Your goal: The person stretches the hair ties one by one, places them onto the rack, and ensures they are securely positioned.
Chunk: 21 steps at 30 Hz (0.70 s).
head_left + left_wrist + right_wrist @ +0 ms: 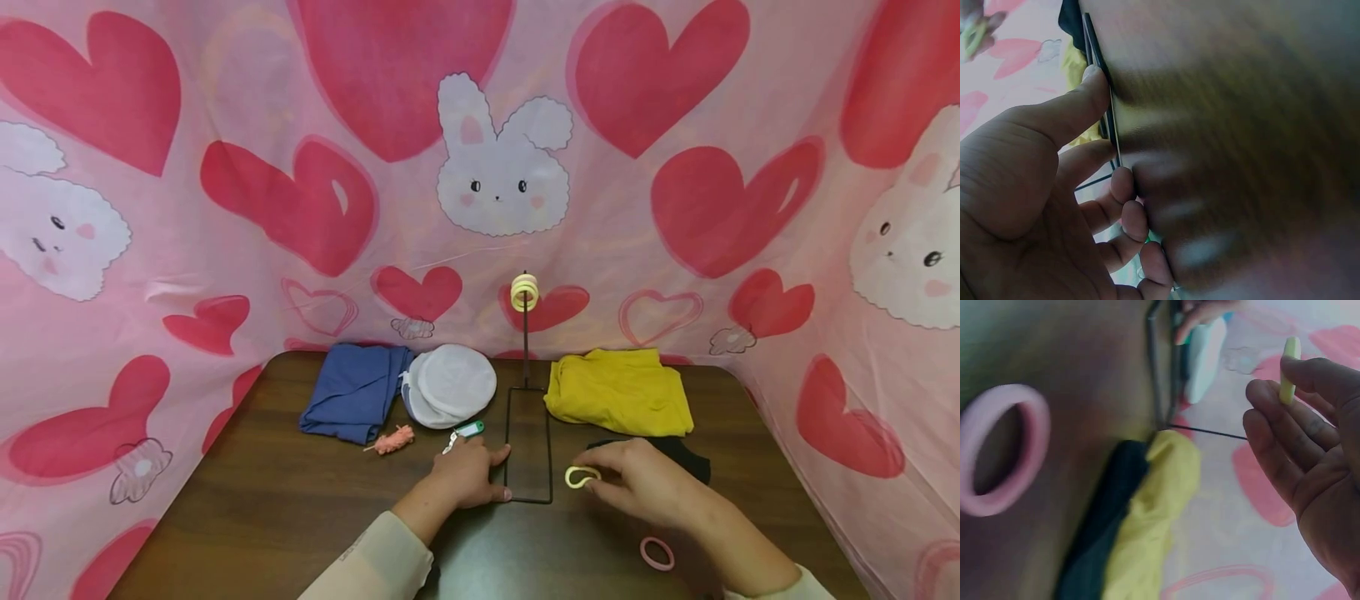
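Pinching, right hand (648,483): fingertips nip yellow ring (582,477), near table's (247,500) front edge.
Left hand (468,475): spread fingers press wire stand (528,450).

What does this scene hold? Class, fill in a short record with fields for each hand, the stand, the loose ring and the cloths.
left hand: rests on the stand's wire base, pressing it to the table
right hand: pinches a yellow ring
stand: upright rod with yellow rings on top
pink ring: lies flat near the right wrist
cloths: blue cloth, white cloth, yellow cloth, black cloth
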Motion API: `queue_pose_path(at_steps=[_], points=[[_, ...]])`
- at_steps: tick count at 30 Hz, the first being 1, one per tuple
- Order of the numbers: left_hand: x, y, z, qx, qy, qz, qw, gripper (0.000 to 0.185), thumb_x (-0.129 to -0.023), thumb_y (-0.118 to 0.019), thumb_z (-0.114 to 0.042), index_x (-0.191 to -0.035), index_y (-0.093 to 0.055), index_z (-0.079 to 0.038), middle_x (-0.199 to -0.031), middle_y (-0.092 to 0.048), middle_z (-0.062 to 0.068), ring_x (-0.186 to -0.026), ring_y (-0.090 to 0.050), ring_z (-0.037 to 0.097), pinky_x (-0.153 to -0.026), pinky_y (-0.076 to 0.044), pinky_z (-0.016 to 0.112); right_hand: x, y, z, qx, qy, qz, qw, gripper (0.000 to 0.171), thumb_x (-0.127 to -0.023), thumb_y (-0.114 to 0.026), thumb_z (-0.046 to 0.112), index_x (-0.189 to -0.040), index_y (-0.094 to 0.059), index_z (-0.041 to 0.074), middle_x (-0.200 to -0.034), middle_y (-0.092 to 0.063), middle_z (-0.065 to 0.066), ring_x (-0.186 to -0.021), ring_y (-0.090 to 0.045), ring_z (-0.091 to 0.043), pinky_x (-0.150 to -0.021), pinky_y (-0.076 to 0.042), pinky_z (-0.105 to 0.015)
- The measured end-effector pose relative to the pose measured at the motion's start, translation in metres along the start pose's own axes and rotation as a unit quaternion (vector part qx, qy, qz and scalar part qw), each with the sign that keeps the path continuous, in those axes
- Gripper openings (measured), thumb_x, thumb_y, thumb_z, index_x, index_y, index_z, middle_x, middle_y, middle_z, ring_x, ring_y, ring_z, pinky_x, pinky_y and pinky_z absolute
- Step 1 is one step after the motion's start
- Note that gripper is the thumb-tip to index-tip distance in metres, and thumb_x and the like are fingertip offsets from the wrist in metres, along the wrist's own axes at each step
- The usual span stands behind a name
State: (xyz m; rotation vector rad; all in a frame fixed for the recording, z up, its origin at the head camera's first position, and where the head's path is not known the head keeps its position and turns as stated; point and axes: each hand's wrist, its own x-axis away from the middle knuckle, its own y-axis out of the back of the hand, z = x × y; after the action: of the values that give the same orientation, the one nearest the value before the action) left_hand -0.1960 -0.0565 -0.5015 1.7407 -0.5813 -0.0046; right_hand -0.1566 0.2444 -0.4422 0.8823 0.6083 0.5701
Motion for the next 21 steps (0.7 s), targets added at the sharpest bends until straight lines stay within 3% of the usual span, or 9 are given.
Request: queue_pose_path(at_steps=[7,13,16,21], points=[[-0.001,0.000,0.000,0.004,0.002,-0.004,1.0000,0.074,-0.083,-0.079,-0.063,-0.150,-0.054,-0.043,-0.151,-0.053,0.011,-0.135,-0.047,0.042,-0.093,-0.046,0.070,-0.020,0.016,0.018,0.039,0.034,-0.060,0.997,0.030,-0.091,-0.081,0.014,-0.119,-0.075,0.017,-0.109,-0.074,0.011,-0.086,-0.065,-0.001,-0.076,-0.059,-0.028],[0.000,-0.001,0.000,0.005,0.001,-0.005,1.0000,0.075,-0.082,-0.079,-0.063,-0.150,-0.055,-0.043,-0.151,-0.053,0.012,-0.135,-0.047,0.042,-0.092,-0.046,0.071,-0.036,0.025,0.030,0.025,0.095,-0.123,0.987,0.030,-0.092,-0.079,0.013,-0.121,-0.074,0.017,-0.109,-0.073,0.009,-0.088,-0.067,-0.004,-0.076,-0.057,-0.022],[0.000,-0.001,0.000,0.005,0.002,-0.006,1.0000,0.075,-0.082,-0.079,-0.063,-0.150,-0.055,-0.042,-0.150,-0.054,0.011,-0.135,-0.047,0.042,-0.092,-0.046,0.071,-0.045,0.029,0.040,0.019,0.131,-0.152,0.979,0.023,-0.100,-0.072,0.022,-0.121,-0.074,0.015,-0.109,-0.074,0.008,-0.087,-0.068,-0.003,-0.075,-0.057,-0.019],[-0.001,-0.001,0.000,0.002,0.002,-0.007,1.0000,0.075,-0.082,-0.079,-0.064,-0.149,-0.056,-0.043,-0.149,-0.055,0.011,-0.133,-0.048,0.041,-0.091,-0.047,0.070,-0.059,0.038,0.056,0.043,0.190,-0.201,0.960,0.026,-0.105,-0.063,0.032,-0.118,-0.076,0.014,-0.105,-0.075,0.007,-0.085,-0.067,-0.004,-0.075,-0.055,-0.019]])
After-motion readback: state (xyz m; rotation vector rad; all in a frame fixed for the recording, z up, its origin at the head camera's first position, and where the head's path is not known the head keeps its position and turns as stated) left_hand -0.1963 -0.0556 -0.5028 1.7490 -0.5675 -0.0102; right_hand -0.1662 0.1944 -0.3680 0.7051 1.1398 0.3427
